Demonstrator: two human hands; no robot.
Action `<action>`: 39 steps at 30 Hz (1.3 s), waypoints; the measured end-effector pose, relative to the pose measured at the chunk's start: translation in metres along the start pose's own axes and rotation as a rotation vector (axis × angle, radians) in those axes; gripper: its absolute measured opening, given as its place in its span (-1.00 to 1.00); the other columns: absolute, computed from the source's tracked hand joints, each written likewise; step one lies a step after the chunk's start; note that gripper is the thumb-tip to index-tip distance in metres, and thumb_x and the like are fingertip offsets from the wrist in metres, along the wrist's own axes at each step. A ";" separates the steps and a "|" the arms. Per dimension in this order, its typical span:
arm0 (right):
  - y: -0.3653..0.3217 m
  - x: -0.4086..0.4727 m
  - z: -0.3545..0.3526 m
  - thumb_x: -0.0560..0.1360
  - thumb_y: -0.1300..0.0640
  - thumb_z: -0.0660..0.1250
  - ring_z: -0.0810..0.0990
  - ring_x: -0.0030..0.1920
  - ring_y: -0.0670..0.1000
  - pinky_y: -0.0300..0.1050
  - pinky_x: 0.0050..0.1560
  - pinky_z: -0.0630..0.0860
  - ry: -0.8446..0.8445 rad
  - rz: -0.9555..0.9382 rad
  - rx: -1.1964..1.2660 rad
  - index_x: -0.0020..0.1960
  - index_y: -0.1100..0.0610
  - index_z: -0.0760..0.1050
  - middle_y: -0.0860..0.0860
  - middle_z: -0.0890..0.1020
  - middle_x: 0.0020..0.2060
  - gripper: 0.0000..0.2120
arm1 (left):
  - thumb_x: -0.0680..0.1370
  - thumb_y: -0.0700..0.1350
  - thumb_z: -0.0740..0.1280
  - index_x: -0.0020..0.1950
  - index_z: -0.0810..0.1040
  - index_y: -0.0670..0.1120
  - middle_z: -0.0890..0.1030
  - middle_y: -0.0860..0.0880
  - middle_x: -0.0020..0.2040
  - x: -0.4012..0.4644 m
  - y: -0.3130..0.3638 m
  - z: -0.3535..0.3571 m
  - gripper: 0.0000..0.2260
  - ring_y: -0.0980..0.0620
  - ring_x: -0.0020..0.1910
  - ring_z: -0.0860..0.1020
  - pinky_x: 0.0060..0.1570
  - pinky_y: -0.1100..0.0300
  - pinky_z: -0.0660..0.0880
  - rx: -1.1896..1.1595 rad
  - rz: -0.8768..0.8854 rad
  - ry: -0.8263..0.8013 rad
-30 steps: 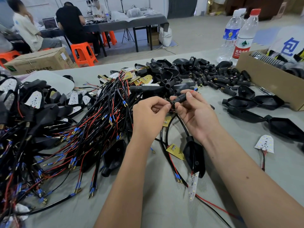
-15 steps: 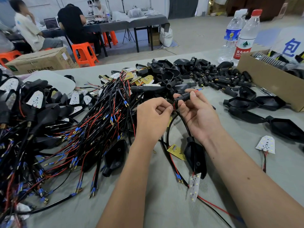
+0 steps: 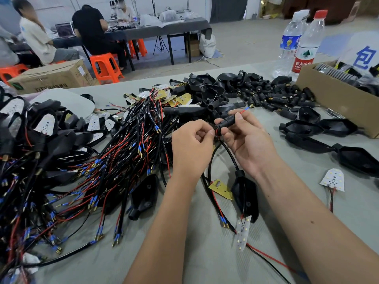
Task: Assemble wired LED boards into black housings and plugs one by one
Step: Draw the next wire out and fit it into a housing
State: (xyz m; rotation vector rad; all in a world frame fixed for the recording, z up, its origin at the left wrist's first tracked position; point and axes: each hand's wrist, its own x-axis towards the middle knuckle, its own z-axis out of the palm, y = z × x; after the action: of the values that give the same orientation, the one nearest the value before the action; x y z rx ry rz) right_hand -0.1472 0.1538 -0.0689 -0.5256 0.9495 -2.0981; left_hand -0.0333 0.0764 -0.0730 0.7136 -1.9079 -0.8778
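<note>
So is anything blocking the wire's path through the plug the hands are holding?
Nothing visible: the right hand grips the black plug, the left hand pinches the wire at its near end, and a red wire tip already pokes out beyond it.

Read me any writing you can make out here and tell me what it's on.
"包": big blue character on the white sheet behind the open box.
"农夫山泉": red label of the red-capped bottle; the smaller line under it is blurred.
"DTV", then unreadable characters: side of the cardboard carton.
Blue-label bottle: print too small.
</note>
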 end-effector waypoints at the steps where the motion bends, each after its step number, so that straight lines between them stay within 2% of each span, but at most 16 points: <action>1: 0.000 0.000 0.000 0.72 0.21 0.17 0.62 -0.34 -0.03 -0.29 -0.30 0.58 0.003 0.010 0.003 0.04 0.16 0.55 0.23 0.72 -0.12 -0.81 | 0.50 -0.24 0.43 -0.26 0.61 -0.04 0.47 0.16 -0.40 0.000 -0.001 0.000 -0.84 0.16 -0.40 0.41 -0.31 0.30 0.37 0.029 0.027 -0.010; 3: 0.001 -0.001 0.000 0.71 0.20 0.18 0.62 -0.36 -0.05 -0.30 -0.32 0.57 0.012 0.027 -0.004 0.05 0.16 0.55 0.16 0.72 -0.22 -0.82 | 0.49 -0.25 0.42 -0.26 0.58 -0.08 0.49 0.09 -0.35 0.001 -0.001 0.000 -0.85 0.18 -0.36 0.42 -0.28 0.21 0.39 0.129 0.114 -0.028; 5: 0.002 0.000 -0.001 0.71 0.20 0.20 0.61 -0.39 -0.06 -0.30 -0.33 0.57 0.020 0.026 -0.021 0.05 0.16 0.55 0.13 0.71 -0.26 -0.83 | 0.49 -0.27 0.42 -0.26 0.58 -0.10 0.51 0.06 -0.33 0.001 0.000 0.001 -0.85 0.23 -0.34 0.44 -0.27 0.21 0.40 0.201 0.168 -0.021; 8: 0.001 0.001 -0.003 0.70 0.20 0.21 0.62 -0.36 -0.03 -0.29 -0.31 0.57 0.029 0.010 -0.001 0.03 0.16 0.57 0.24 0.71 -0.12 -0.82 | 0.53 -0.25 0.45 -0.17 0.69 -0.09 0.62 0.10 -0.33 -0.001 0.000 0.001 -0.89 0.16 -0.36 0.55 -0.25 0.21 0.56 0.007 0.021 -0.022; 10: 0.001 0.002 -0.004 0.70 0.21 0.21 0.62 -0.34 -0.02 -0.29 -0.32 0.57 0.053 0.012 0.044 0.01 0.16 0.57 0.28 0.71 -0.08 -0.82 | 0.57 -0.28 0.43 -0.08 0.70 -0.13 0.69 0.02 -0.27 -0.001 -0.001 -0.001 -0.91 0.06 -0.30 0.67 -0.22 0.13 0.65 -0.162 -0.103 -0.037; 12: 0.001 0.004 -0.005 0.70 0.22 0.20 0.62 -0.34 -0.02 -0.30 -0.32 0.57 0.070 0.020 0.089 0.00 0.16 0.56 0.30 0.71 -0.07 -0.82 | 0.58 -0.33 0.39 -0.07 0.69 -0.15 0.70 -0.04 -0.25 0.001 -0.002 -0.004 -0.87 0.00 -0.29 0.71 -0.23 0.17 0.65 -0.247 -0.155 -0.058; 18: 0.002 0.001 -0.003 0.70 0.21 0.21 0.62 -0.34 -0.03 -0.30 -0.33 0.57 0.021 0.035 0.014 0.01 0.16 0.58 0.26 0.72 -0.10 -0.81 | 0.56 -0.31 0.43 -0.15 0.70 -0.01 0.69 -0.05 -0.27 0.002 -0.002 -0.008 -0.79 0.08 -0.34 0.63 -0.28 0.22 0.62 -0.193 -0.122 -0.085; 23: 0.002 0.001 -0.003 0.69 0.22 0.22 0.62 -0.33 -0.02 -0.29 -0.31 0.57 0.015 0.026 0.025 0.01 0.17 0.59 0.28 0.71 -0.08 -0.81 | 0.56 -0.25 0.47 -0.10 0.69 -0.11 0.70 -0.05 -0.26 0.002 -0.002 -0.005 -0.93 0.02 -0.33 0.68 -0.28 0.22 0.62 -0.275 -0.152 -0.047; 26: 0.002 0.002 -0.005 0.69 0.22 0.21 0.62 -0.32 -0.02 -0.30 -0.31 0.58 0.028 0.029 0.100 0.01 0.18 0.57 0.31 0.70 -0.04 -0.82 | 0.59 -0.26 0.43 -0.10 0.70 -0.12 0.69 -0.02 -0.28 0.002 -0.005 -0.005 -0.90 -0.02 -0.29 0.70 -0.19 0.14 0.67 -0.320 -0.187 -0.079; 29: 0.001 0.004 -0.006 0.70 0.21 0.20 0.62 -0.32 -0.05 -0.33 -0.31 0.57 0.034 0.047 0.160 0.02 0.17 0.56 0.30 0.71 -0.05 -0.83 | 0.60 -0.32 0.39 -0.08 0.71 -0.16 0.70 -0.10 -0.25 0.002 -0.006 -0.004 -0.87 -0.03 -0.27 0.71 -0.14 0.09 0.68 -0.350 -0.203 -0.110; 34: 0.001 0.005 -0.006 0.68 0.18 0.25 0.61 -0.34 -0.08 -0.35 -0.33 0.55 0.029 0.084 0.181 0.03 0.17 0.58 0.25 0.72 -0.06 -0.86 | 0.58 -0.30 0.41 -0.13 0.70 -0.05 0.68 0.03 -0.30 0.005 -0.004 -0.007 -0.81 0.11 -0.35 0.63 -0.28 0.25 0.60 -0.288 -0.149 -0.126; 39: 0.002 0.003 -0.004 0.64 0.13 0.31 0.60 -0.35 -0.10 -0.37 -0.33 0.55 0.011 0.104 0.106 0.04 0.15 0.63 0.23 0.73 -0.04 -0.86 | 0.56 -0.30 0.44 -0.21 0.68 0.03 0.63 -0.01 -0.37 0.006 -0.004 -0.007 -0.75 0.10 -0.37 0.58 -0.31 0.23 0.60 -0.173 -0.088 -0.136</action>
State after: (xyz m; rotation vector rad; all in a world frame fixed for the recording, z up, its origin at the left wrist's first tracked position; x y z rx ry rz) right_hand -0.1503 0.1524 -0.0725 -0.4018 0.8484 -2.0465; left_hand -0.0292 0.0673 -0.0712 0.6516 -1.9025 -1.1573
